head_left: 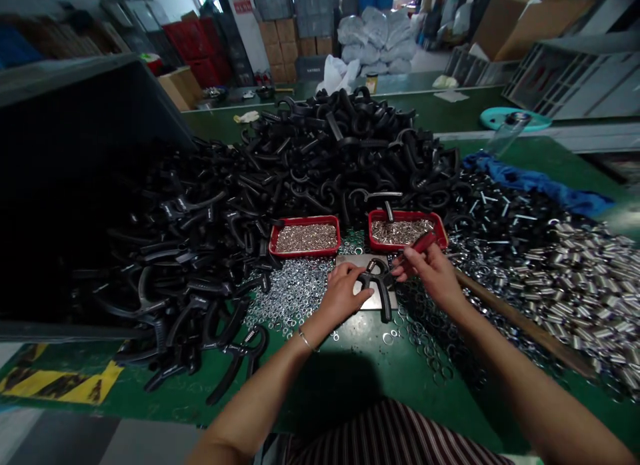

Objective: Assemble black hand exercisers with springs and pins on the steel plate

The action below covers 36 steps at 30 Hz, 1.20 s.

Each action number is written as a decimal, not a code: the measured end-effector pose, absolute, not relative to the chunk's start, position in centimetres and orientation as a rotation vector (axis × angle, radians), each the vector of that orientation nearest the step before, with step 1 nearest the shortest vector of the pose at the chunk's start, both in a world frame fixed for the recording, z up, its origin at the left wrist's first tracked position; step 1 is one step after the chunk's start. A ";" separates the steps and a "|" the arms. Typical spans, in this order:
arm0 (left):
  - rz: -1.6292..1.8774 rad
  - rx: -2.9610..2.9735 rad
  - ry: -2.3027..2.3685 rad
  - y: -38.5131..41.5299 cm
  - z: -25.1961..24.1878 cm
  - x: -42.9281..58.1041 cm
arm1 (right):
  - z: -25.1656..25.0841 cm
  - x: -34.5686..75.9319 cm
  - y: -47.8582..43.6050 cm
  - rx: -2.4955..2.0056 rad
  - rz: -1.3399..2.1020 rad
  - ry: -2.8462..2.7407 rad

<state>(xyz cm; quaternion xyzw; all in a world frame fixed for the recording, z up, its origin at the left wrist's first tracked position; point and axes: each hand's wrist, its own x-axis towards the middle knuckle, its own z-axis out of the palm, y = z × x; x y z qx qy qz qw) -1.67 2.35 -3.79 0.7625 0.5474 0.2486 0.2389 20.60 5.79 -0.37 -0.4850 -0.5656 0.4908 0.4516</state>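
Observation:
A black hand-grip exerciser lies on a small pale metal plate in front of me. My left hand is closed on its left side, thumb and fingers against the black frame. A silvery coil shows near its top. At its right side, my right hand grips a red-handled screwdriver; the fingers hide much of its shaft, and whether its tip touches the exerciser I cannot tell. Just beyond are two red trays of small metal pins.
Black grip parts form a tall heap behind and left, beside a dark crate. Small washers surround the plate. Springs, a wooden strip and a blue cloth lie right. One assembled exerciser rests front left.

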 end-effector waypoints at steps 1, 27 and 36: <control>0.681 2.071 1.519 2.3 -3.8 -1.6 | -0.9 19.7 5.7 -1.179 1.213 -1.350; 0.654 2.048 1.554 2.4 -3.7 -1.2 | -1.2 15.8 8.6 -0.956 1.533 -1.090; 0.564 2.120 1.583 1.7 -3.4 -1.1 | -3.2 22.6 6.6 -1.674 1.160 -1.774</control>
